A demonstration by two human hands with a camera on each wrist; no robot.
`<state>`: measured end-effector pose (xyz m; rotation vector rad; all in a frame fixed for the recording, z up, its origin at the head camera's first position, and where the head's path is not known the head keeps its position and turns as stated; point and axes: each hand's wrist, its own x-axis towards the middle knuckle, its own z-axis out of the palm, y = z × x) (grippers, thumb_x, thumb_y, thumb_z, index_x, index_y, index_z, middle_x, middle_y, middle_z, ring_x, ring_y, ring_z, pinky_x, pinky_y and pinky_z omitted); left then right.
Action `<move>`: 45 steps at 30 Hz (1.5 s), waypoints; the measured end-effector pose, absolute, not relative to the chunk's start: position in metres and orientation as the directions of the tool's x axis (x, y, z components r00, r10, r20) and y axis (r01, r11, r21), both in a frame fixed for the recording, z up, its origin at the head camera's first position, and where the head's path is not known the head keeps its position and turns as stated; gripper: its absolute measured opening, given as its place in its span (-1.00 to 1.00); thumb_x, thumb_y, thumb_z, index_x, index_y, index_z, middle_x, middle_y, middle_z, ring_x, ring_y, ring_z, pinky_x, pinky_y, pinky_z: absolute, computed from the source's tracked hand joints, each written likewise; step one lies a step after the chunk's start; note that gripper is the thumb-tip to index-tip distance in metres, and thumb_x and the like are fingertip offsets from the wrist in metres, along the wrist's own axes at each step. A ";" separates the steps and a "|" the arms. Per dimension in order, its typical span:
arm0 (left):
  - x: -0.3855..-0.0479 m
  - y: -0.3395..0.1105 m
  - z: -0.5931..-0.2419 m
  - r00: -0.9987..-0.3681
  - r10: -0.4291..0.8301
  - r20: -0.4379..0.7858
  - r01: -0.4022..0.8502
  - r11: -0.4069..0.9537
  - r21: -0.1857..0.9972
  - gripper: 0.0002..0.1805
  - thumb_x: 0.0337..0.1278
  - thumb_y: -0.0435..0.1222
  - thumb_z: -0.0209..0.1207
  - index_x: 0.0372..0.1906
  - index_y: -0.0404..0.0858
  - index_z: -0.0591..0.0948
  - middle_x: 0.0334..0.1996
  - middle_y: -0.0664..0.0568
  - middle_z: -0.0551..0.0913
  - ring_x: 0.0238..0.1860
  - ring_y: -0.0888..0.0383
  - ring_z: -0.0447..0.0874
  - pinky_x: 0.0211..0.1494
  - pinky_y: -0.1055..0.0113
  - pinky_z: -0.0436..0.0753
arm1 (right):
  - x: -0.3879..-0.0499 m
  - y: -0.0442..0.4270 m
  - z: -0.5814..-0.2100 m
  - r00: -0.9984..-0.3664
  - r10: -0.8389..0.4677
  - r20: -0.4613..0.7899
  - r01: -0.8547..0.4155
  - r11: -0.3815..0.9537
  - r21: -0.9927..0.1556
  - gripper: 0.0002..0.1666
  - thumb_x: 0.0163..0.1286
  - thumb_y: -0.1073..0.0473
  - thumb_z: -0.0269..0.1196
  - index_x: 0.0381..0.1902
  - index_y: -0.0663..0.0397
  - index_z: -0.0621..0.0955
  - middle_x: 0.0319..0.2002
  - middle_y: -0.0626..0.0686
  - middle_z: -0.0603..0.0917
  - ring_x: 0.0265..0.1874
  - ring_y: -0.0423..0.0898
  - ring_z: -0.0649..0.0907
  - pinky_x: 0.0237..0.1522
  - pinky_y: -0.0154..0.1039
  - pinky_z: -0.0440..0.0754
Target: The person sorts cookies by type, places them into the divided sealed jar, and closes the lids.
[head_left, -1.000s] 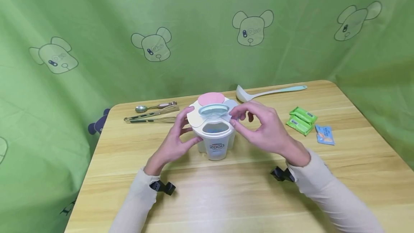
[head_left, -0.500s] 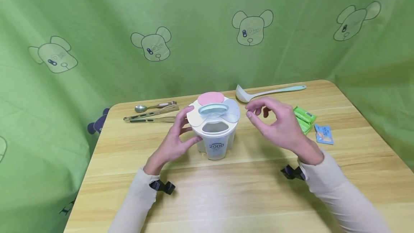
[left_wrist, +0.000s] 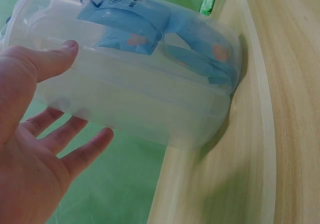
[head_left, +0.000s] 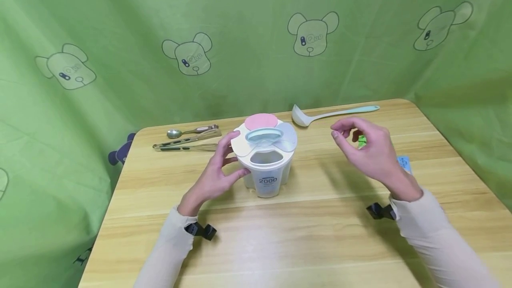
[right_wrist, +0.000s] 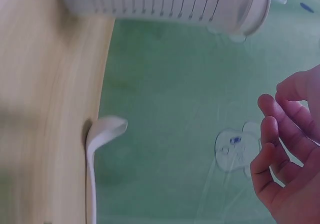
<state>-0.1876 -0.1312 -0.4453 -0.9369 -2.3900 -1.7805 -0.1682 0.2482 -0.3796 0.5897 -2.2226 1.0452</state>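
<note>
- Left hand [head_left: 214, 181] grasps the container [head_left: 269, 189] by its side, thumb and fingertips against the wall
- Right hand [head_left: 368, 152] is released, fingers loosely bent in the air, well apart from the container
- The container stands upright on the table [head_left: 260, 243], its flap [head_left: 264, 135] raised, with blue sachets [left_wrist: 132, 32] inside
- Green packaging [head_left: 362, 141] and a blue packet [head_left: 405, 163] lie partly hidden behind the right hand
- A ladle [head_left: 302, 118] lies near the back edge
</note>
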 end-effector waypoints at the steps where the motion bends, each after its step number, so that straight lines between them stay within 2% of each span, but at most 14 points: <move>1: -0.188 -0.131 -0.445 -0.820 0.449 0.355 0.469 0.170 0.867 0.13 0.18 -0.54 0.48 0.72 0.02 0.12 0.71 -0.06 0.24 0.56 -0.20 0.50 0.50 -0.06 0.71 | -0.168 0.252 -0.381 -0.719 -0.125 0.683 -0.603 0.602 -0.524 -0.83 0.32 0.49 0.44 -0.16 0.25 0.79 -0.34 0.07 0.78 -0.29 -0.48 0.58 -0.32 -0.59 0.49; 9: -0.188 -0.132 -0.444 -0.814 0.453 0.364 0.477 0.164 0.864 0.14 0.16 -0.56 0.48 0.72 0.00 0.12 0.73 -0.07 0.21 0.57 -0.21 0.48 0.50 -0.07 0.71 | -0.171 0.281 -0.391 -0.725 -0.091 0.683 -0.554 0.666 -0.499 -0.84 0.30 0.52 0.42 -0.18 0.30 0.77 -0.34 -0.02 0.75 -0.30 -0.55 0.55 -0.30 -0.63 0.48; 16: -0.188 -0.131 -0.445 -0.814 0.455 0.362 0.477 0.165 0.863 0.13 0.17 -0.56 0.47 0.72 -0.03 0.11 0.72 -0.10 0.21 0.57 -0.22 0.48 0.50 -0.07 0.71 | -0.175 0.308 -0.406 -0.757 -0.035 0.653 -0.477 0.713 -0.514 -0.85 0.32 0.50 0.42 -0.16 0.31 0.78 -0.31 -0.27 0.67 -0.31 -0.60 0.55 -0.30 -0.65 0.48; 25: -0.188 -0.131 -0.444 -0.815 0.454 0.360 0.474 0.165 0.865 0.14 0.16 -0.55 0.48 0.72 -0.03 0.11 0.72 -0.10 0.21 0.57 -0.23 0.49 0.50 -0.08 0.71 | -0.179 0.344 -0.425 -0.830 0.064 0.554 -0.324 0.752 -0.574 -0.88 0.44 0.36 0.38 -0.10 0.22 0.78 -0.33 -0.54 0.59 -0.30 -0.63 0.54 -0.31 -0.73 0.48; 28: -0.188 -0.131 -0.444 -0.815 0.454 0.361 0.476 0.166 0.864 0.14 0.16 -0.55 0.48 0.72 -0.03 0.11 0.72 -0.10 0.21 0.57 -0.23 0.48 0.49 -0.08 0.72 | -0.179 0.354 -0.431 -0.849 0.074 0.523 -0.276 0.781 -0.560 -0.88 0.47 0.32 0.36 -0.09 0.21 0.78 -0.35 -0.44 0.61 -0.33 -0.64 0.51 -0.32 -0.74 0.45; 33: -0.188 -0.131 -0.444 -0.816 0.454 0.357 0.471 0.166 0.866 0.14 0.17 -0.56 0.48 0.72 -0.01 0.12 0.73 -0.06 0.21 0.58 -0.20 0.48 0.50 -0.06 0.71 | -0.177 0.369 -0.438 -0.880 0.085 0.468 -0.208 0.816 -0.540 -0.85 0.52 0.27 0.31 -0.06 0.20 0.76 -0.32 0.02 0.73 -0.36 -0.63 0.46 -0.36 -0.74 0.42; 35: -0.189 -0.131 -0.444 -0.818 0.454 0.354 0.468 0.168 0.868 0.14 0.17 -0.56 0.48 0.72 0.00 0.12 0.73 -0.05 0.21 0.58 -0.19 0.48 0.50 -0.05 0.71 | -0.176 0.375 -0.441 -0.896 0.095 0.434 -0.175 0.822 -0.542 -0.82 0.54 0.24 0.29 -0.04 0.21 0.75 -0.28 0.14 0.74 -0.36 -0.62 0.45 -0.38 -0.73 0.43; 45: -0.188 -0.131 -0.443 -0.814 0.455 0.360 0.477 0.171 0.862 0.12 0.18 -0.55 0.47 0.72 -0.03 0.11 0.74 -0.11 0.17 0.57 -0.25 0.48 0.49 -0.08 0.72 | -0.172 0.404 -0.460 -0.966 0.082 0.245 -0.053 0.866 -0.498 -0.75 0.57 0.12 0.30 -0.01 0.20 0.75 -0.21 0.21 0.80 -0.36 -0.62 0.43 -0.39 -0.54 0.38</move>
